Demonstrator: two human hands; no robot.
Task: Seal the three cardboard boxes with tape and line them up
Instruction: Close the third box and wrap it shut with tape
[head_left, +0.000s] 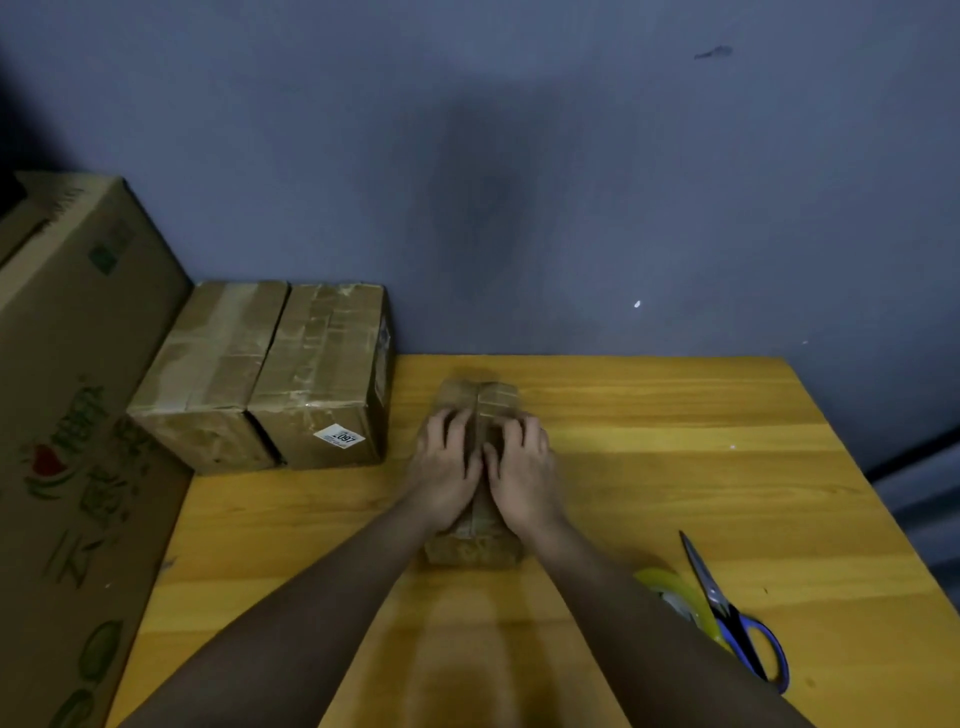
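Both hands, left hand (447, 470) and right hand (519, 470), press flat with fingers spread on the small brown cardboard box (480, 400). Its long side points straight away from them. The yellow tape roll (670, 587) lies right of the box, nearer the right hand.

Dim, soft-focus view; a dark shadow falls on the wall (483, 197); wide-angle edges bend.

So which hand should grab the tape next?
Probably the right hand: the yellow tape roll and the scissors lie on its side, while the left hand can keep pressing the small box.
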